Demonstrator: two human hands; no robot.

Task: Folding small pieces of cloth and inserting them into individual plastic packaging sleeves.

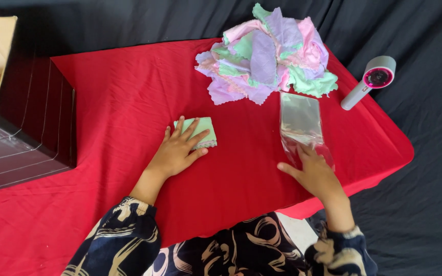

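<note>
A small folded green cloth (pixel 200 132) lies on the red tablecloth (pixel 129 102), pinned flat under the fingers of the left hand (pixel 177 148), whose palm is spread open on top of it rather than closed around it. Well apart to the right, the right hand (pixel 313 171) rests its fingertips on the near end of a clear plastic sleeve (pixel 300 125), fingers loose; whether it pinches the film or only presses on it is hard to tell from above. Beyond the sleeve, farther from both hands, sits a heap of pastel cloths (pixel 267 53) in pink, lilac and green, its edge just touching the sleeve's far end. To the right of the heap, near the table's edge, lies a white handheld device with a pink ring (pixel 369 82). Left of the left hand stands an open cardboard box (pixel 6 102) with a dark side. Dark fabric (pixel 415 179) hangs behind and beside the table.
</note>
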